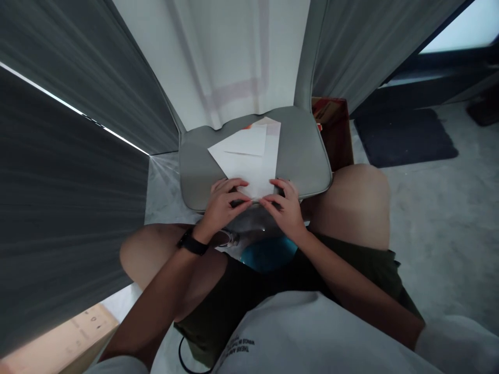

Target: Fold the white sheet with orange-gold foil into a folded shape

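Note:
A folded sheet of white paper [245, 163] lies on a grey padded seat [300, 150], with a flap folded over on top. A second pale sheet or layer shows beneath it, and a small orange bit [247, 126] peeks out at its far edge. My left hand [224, 202], with a black wristwatch [192, 242], grips the paper's near left edge. My right hand [284, 208] grips the near right edge, its fingertips close to my left hand's. The paper's near corner is hidden under my fingers.
Grey curtains hang on both sides and behind the seat. A cardboard box [331, 130] stands behind the seat's right corner. A dark mat [403, 137] lies on the pale floor. A blue object [268, 253] sits between my knees.

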Demonstrator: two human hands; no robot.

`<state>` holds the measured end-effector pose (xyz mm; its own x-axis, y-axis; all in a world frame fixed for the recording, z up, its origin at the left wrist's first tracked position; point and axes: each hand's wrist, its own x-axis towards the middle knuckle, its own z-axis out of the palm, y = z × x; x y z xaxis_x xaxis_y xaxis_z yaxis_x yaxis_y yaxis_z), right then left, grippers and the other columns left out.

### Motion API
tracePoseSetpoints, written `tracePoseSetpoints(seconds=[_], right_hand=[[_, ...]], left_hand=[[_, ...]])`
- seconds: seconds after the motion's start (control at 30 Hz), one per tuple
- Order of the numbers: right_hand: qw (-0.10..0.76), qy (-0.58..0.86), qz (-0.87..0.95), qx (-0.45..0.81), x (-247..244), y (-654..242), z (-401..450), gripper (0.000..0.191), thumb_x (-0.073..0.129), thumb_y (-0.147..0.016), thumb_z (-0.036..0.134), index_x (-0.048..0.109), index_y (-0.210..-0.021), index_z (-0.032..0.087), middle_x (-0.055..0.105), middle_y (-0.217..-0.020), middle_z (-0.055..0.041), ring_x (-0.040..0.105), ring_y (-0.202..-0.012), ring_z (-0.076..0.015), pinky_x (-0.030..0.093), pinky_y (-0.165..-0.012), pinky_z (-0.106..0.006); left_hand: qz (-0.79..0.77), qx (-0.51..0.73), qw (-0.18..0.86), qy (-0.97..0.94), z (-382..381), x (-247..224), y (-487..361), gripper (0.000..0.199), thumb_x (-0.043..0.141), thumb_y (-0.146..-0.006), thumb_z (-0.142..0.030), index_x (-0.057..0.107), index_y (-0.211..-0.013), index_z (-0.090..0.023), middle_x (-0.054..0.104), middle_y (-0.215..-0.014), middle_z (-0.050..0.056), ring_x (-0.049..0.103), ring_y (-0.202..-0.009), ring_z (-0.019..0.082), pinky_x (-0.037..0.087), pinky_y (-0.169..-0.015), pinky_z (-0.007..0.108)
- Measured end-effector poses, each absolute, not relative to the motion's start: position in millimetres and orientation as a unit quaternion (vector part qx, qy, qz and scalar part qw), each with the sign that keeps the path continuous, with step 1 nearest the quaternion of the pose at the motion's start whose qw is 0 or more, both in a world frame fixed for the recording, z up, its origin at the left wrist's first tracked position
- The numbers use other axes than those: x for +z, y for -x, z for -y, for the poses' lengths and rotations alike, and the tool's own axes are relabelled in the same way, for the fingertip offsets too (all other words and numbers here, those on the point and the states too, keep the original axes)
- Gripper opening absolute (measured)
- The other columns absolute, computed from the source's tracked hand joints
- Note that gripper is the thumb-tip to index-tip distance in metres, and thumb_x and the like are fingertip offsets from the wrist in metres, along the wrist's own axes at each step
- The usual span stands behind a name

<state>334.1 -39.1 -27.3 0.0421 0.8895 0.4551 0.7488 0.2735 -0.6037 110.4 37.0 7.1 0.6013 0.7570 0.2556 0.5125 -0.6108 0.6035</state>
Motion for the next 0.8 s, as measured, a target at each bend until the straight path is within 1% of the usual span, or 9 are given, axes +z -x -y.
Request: tracePoseSetpoints(seconds=[0.07, 0.17, 0.23, 0.3, 0.43, 0.6, 0.8], right_hand=[[0.397, 0.570, 0.712, 0.100, -29, -339, 41, 0.015, 0.072, -0.098, 0.038, 0.083, -0.094, 0.028, 0.063, -0.143, -0.0092, 0.053, -0.138, -0.0310, 0.041, -0.121, -0.058], [0.412, 0.548, 0.721, 0.102, -30, -343, 42, 0.014, 0.072, -0.098, 0.037, 0.084, -0.097, 0.030, 0.063, -0.143, -0.0085, 0.055, -0.136, -0.0301, 0.043, -0.118, -0.057], [0.418, 0.558, 0.709, 0.105, -28, -342, 41, 0.016, 0.072, -0.099, 0.037, 0.083, -0.094, 0.029, 0.064, -0.140, -0.0087, 0.055, -0.135, -0.0304, 0.045, -0.117, -0.056], [0.418, 0.573, 0.696, 0.112, -26, -340, 40, 0.018, 0.070, -0.100, 0.037, 0.081, -0.090, 0.027, 0.066, -0.132, -0.0097, 0.056, -0.132, -0.0304, 0.046, -0.115, -0.055], [0.415, 0.605, 0.671, 0.110, -21, -332, 37, 0.021, 0.067, -0.102, 0.035, 0.075, -0.086, 0.023, 0.065, -0.116, -0.0107, 0.058, -0.120, -0.0289, 0.048, -0.109, -0.052], [0.411, 0.645, 0.639, 0.079, -22, -317, 35, 0.020, 0.061, -0.104, 0.031, 0.068, -0.087, 0.022, 0.060, -0.113, -0.0119, 0.055, -0.117, -0.0289, 0.045, -0.108, -0.053], [0.420, 0.660, 0.622, 0.036, -24, -312, 34, 0.017, 0.062, -0.102, 0.029, 0.060, -0.088, 0.022, 0.058, -0.108, -0.0108, 0.056, -0.113, -0.0274, 0.047, -0.105, -0.049]], left_hand=[[-0.351, 0.236, 0.253, -0.870, -40, 7, -105, 0.007, 0.077, -0.096, -0.035, 0.082, -0.094, -0.031, 0.071, -0.136, 0.002, 0.061, -0.134, 0.025, 0.038, -0.119, 0.050], [-0.341, 0.238, 0.255, -0.873, -42, 7, -104, 0.007, 0.078, -0.096, -0.034, 0.081, -0.093, -0.030, 0.071, -0.136, 0.002, 0.060, -0.137, 0.026, 0.037, -0.120, 0.051], [-0.347, 0.236, 0.250, -0.873, -42, 8, -106, 0.010, 0.076, -0.098, -0.036, 0.080, -0.092, -0.028, 0.072, -0.135, 0.003, 0.061, -0.135, 0.025, 0.037, -0.119, 0.050], [-0.360, 0.225, 0.241, -0.873, -40, 9, -109, 0.013, 0.073, -0.099, -0.037, 0.079, -0.094, -0.027, 0.071, -0.134, 0.004, 0.059, -0.135, 0.026, 0.037, -0.118, 0.049], [-0.395, 0.214, 0.215, -0.867, -37, 9, -117, 0.016, 0.067, -0.103, -0.037, 0.075, -0.096, -0.025, 0.071, -0.131, 0.006, 0.053, -0.141, 0.027, 0.037, -0.117, 0.048], [-0.429, 0.219, 0.179, -0.858, -33, 8, -126, 0.019, 0.059, -0.106, -0.037, 0.070, -0.098, -0.024, 0.069, -0.128, 0.007, 0.052, -0.141, 0.028, 0.038, -0.114, 0.048], [-0.454, 0.228, 0.151, -0.848, -30, 6, -135, 0.018, 0.061, -0.106, -0.038, 0.068, -0.097, -0.024, 0.069, -0.124, 0.007, 0.054, -0.137, 0.028, 0.040, -0.111, 0.047]])
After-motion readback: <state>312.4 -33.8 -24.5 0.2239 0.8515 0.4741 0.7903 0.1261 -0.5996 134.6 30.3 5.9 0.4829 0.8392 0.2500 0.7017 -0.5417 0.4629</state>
